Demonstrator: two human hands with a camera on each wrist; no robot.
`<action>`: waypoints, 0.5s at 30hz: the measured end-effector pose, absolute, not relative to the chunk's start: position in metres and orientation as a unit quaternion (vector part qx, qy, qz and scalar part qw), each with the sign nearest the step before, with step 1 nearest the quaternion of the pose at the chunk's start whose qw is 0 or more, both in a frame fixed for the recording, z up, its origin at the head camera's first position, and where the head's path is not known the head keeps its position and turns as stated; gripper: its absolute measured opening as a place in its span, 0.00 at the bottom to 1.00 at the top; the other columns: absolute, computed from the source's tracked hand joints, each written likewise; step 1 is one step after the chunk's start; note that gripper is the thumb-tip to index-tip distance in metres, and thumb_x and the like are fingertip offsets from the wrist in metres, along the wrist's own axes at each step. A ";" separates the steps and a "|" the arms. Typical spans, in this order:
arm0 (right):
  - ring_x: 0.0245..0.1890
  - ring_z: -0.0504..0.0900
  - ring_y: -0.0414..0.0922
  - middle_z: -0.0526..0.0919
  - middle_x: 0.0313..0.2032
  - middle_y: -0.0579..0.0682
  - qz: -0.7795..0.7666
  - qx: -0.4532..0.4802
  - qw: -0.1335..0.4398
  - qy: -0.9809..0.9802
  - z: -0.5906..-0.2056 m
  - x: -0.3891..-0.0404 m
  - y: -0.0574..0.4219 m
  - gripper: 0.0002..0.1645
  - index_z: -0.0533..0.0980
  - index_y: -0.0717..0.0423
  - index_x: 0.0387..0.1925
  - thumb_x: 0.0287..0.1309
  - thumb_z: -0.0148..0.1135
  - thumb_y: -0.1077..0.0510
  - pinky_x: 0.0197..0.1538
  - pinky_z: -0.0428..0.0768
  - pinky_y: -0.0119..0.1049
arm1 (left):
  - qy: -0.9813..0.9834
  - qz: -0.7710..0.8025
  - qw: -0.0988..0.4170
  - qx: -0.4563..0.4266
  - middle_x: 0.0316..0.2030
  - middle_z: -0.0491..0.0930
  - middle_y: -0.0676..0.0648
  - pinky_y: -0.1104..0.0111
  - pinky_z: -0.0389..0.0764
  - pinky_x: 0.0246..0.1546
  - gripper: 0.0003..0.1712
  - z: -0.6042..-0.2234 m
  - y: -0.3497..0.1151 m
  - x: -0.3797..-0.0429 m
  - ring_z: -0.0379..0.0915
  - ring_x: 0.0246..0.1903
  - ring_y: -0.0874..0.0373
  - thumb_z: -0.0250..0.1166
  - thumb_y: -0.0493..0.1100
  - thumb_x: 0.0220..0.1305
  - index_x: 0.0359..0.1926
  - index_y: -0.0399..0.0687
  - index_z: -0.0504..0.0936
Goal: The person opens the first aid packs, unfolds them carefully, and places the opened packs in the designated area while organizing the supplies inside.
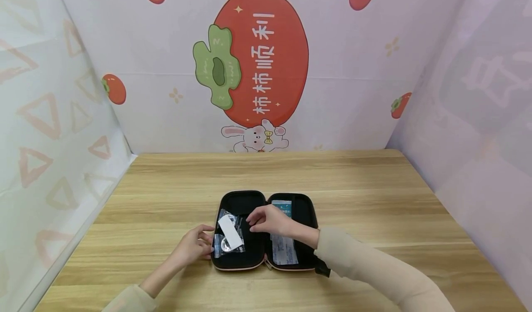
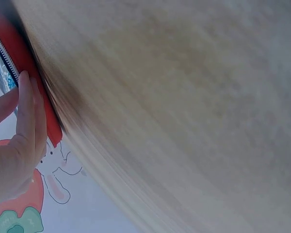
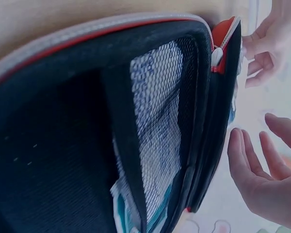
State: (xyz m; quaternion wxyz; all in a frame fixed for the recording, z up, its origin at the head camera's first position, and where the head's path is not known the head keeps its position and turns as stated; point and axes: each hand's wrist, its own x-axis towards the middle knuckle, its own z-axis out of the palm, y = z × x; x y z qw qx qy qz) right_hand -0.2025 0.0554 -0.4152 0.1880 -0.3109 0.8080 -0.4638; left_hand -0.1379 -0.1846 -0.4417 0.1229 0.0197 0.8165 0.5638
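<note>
A small zippered case [image 1: 253,260], red outside with a black lining, lies unfolded on the table. My left hand [image 1: 194,246] holds its left edge; in the left wrist view the fingers lie along the red side wall [image 2: 51,116] and the thumb is at the zipper. In the left half are clear packets [image 1: 218,245] with round white items inside and a white strip [image 1: 230,231] across them. My right hand [image 1: 270,220] hovers over the middle of the case, fingers loosely bent and apart, nothing between them. Blue-and-white packets [image 1: 284,251] sit behind mesh [image 3: 157,92] in the right half.
Wood-grain table [image 1: 365,182] surrounds the case. A black strap [image 1: 322,268] sticks out at its lower right corner, and a zipper pull [image 3: 217,57] hangs by the hinge. Printed white cloth [image 1: 353,71] walls the table at the back and sides.
</note>
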 end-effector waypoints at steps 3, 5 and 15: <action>0.35 0.79 0.44 0.80 0.36 0.55 -0.447 -0.318 0.188 0.815 -0.416 -0.201 0.048 0.13 0.76 0.64 0.40 0.50 0.61 0.65 0.35 0.78 0.23 | 0.817 0.563 0.122 0.019 0.29 0.70 0.39 0.62 0.82 0.25 0.28 -0.442 -0.185 -0.138 0.73 0.25 0.55 0.54 0.18 0.44 0.51 0.21 0.62; 0.35 0.79 0.43 0.80 0.37 0.54 -0.430 -0.329 0.183 0.820 -0.416 -0.200 0.043 0.13 0.76 0.62 0.40 0.49 0.61 0.64 0.36 0.77 0.23 | 0.817 0.563 0.121 0.019 0.30 0.70 0.39 0.62 0.82 0.25 0.28 -0.442 -0.185 -0.138 0.73 0.25 0.54 0.55 0.18 0.44 0.51 0.21 0.62; 0.42 0.75 0.47 0.75 0.42 0.51 -0.371 -0.367 0.154 0.839 -0.415 -0.191 0.024 0.18 0.76 0.58 0.44 0.48 0.63 0.63 0.41 0.77 0.24 | 0.813 0.568 0.124 0.026 0.30 0.70 0.39 0.62 0.82 0.25 0.27 -0.444 -0.186 -0.139 0.74 0.25 0.55 0.54 0.18 0.44 0.50 0.21 0.61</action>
